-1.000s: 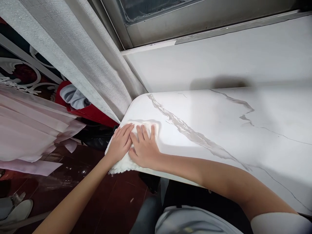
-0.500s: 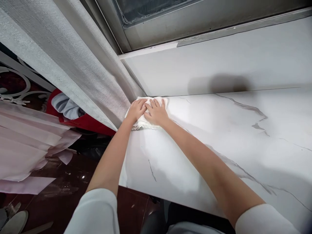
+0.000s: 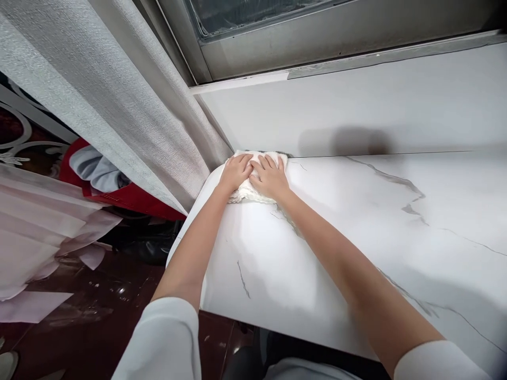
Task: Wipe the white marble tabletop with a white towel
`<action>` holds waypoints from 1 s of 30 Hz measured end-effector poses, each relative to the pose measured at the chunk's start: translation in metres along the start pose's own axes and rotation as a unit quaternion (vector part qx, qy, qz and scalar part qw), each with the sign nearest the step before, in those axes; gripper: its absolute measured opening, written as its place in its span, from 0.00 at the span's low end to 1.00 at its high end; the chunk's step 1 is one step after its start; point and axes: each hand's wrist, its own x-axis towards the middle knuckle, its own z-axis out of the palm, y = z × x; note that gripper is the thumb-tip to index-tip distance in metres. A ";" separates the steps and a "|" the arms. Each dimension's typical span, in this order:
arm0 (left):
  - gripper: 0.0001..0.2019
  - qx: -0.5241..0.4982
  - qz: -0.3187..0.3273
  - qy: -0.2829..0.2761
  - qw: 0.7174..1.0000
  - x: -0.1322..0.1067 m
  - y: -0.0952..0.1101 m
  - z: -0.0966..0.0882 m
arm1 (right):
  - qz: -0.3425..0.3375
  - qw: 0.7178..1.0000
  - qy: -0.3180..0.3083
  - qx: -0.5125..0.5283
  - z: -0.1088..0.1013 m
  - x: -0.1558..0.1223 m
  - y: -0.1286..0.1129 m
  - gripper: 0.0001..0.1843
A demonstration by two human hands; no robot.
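My left hand (image 3: 236, 171) and my right hand (image 3: 270, 177) lie side by side, fingers flat, pressing down on a white fluffy cloth (image 3: 249, 195). The cloth sits at the far left corner of a white marble-look tabletop (image 3: 356, 227) with grey veins, right where it meets the white wall panel (image 3: 356, 111). Both arms reach forward across the table. Most of the cloth is hidden under my palms; only its edges show.
A grey curtain (image 3: 119, 105) hangs just left of the corner, nearly touching my left hand. A window frame (image 3: 317, 37) runs above the wall panel. Left of the table, over a dark red floor, are pink fabric (image 3: 39, 232) and a red item (image 3: 130, 196).
Both hands slid the cloth from the table's near left edge up to the far left corner, then a little to the right along the wall.
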 end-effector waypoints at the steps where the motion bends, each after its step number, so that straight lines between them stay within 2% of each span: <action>1: 0.24 -0.002 0.005 -0.002 1.000 -0.005 0.003 -0.001 | 0.000 1.000 0.002 -0.002 -0.001 -0.006 -0.001 0.29; 5: 0.24 -0.006 0.034 -0.011 0.999 -0.031 0.017 -0.004 | -0.003 1.000 0.018 -0.021 -0.005 -0.040 -0.009 0.29; 10: 0.24 0.005 0.046 -0.022 0.999 -0.085 0.037 -0.013 | -0.032 0.998 0.028 -0.036 -0.008 -0.092 -0.027 0.31; 17: 0.25 0.026 0.041 -0.011 0.999 -0.172 0.065 -0.026 | -0.070 0.997 -0.016 -0.002 -0.022 -0.167 -0.057 0.33; 21: 0.25 0.041 0.029 0.005 0.999 -0.213 0.085 -0.029 | -0.097 0.994 -0.048 0.019 -0.035 -0.202 -0.064 0.33; 26: 0.26 0.067 0.011 0.032 0.997 -0.249 0.112 -0.025 | -0.128 0.990 -0.056 0.032 -0.048 -0.232 -0.061 0.32; 30: 0.27 0.066 0.011 0.051 0.996 -0.260 0.133 -0.020 | -0.133 0.989 -0.063 0.028 -0.058 -0.251 -0.051 0.32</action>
